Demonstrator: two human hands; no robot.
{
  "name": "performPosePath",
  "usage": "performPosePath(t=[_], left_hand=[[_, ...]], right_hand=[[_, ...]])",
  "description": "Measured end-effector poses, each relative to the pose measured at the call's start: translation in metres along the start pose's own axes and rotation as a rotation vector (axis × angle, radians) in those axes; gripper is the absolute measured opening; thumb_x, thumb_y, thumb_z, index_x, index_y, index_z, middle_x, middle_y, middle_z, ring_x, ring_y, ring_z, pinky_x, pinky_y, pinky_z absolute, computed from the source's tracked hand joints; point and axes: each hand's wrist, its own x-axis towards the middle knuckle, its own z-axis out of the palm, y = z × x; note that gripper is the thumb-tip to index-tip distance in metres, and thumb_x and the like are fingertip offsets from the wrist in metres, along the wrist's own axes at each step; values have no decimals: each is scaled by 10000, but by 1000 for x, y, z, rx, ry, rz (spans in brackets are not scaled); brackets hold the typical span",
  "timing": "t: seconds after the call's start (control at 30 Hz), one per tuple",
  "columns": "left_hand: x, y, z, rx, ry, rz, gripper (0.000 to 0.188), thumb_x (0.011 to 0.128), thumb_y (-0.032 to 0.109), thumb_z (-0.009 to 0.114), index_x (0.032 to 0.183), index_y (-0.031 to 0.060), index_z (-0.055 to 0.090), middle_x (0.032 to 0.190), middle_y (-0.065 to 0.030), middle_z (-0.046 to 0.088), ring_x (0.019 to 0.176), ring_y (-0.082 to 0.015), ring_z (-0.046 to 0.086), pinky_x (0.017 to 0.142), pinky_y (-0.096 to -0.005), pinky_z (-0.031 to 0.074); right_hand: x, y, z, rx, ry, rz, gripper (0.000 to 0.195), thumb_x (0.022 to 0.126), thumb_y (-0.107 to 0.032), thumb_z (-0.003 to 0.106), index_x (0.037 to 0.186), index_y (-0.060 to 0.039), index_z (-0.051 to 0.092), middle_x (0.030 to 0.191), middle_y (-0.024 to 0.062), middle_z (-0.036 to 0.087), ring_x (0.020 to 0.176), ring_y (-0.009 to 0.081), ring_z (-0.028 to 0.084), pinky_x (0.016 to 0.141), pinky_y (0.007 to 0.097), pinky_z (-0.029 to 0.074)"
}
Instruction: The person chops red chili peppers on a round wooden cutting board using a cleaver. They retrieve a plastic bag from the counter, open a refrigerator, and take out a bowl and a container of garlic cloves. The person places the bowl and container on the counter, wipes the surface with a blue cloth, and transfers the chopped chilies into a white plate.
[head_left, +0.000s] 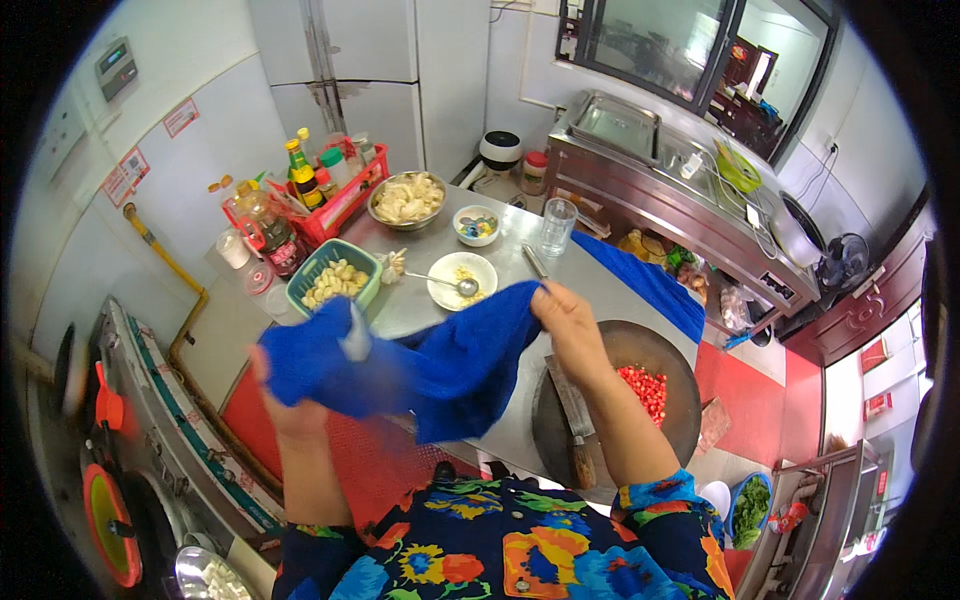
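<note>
A blue cloth (480, 337) is stretched between my two hands above the near edge of the steel table (397, 319). My right hand (570, 322) pinches its upper right corner. At the cloth's left end is my left hand (292, 405), blurred, with its fingers partly behind the fabric. Below my right forearm a cleaver (568, 397) lies on a round chopping board (622, 345), beside chopped red peppers (646, 394). Beyond the cloth are a white plate (442, 266) with a spoon (466, 287) and some minced food, and a green basket (369, 259) of peeled garlic cloves (337, 283).
A metal bowl (409, 199) of pale food, a small bowl (476, 226) and a glass (557, 227) stand farther back. A red basket (352, 199) holds bottles at the back left. Another blue cloth (645, 285) hangs over the table's right edge. A stove (161, 450) is at left.
</note>
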Motion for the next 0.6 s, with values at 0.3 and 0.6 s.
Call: performPosePath(t=[0.3,0.6], left_hand=[[85,78,63,671,192,286,425,948,384,438,1111,2,530,1036,-128,608,956,-235,602,830,-375,500],[174,50,191,981,257,477,359,907,402,531,856,61,629,742,-1,591,663,-68,535,622,-215,436]], right_hand=[[36,51,19,-88,-322,-6,522,817,-232,645,1279,-57,474,1295,105,491,1204,195,430,1020,325,313],[-27,78,134,17,-724,90,585,655,-250,793,1117,17,554,995,114,625,893,181,564,845,312,445]])
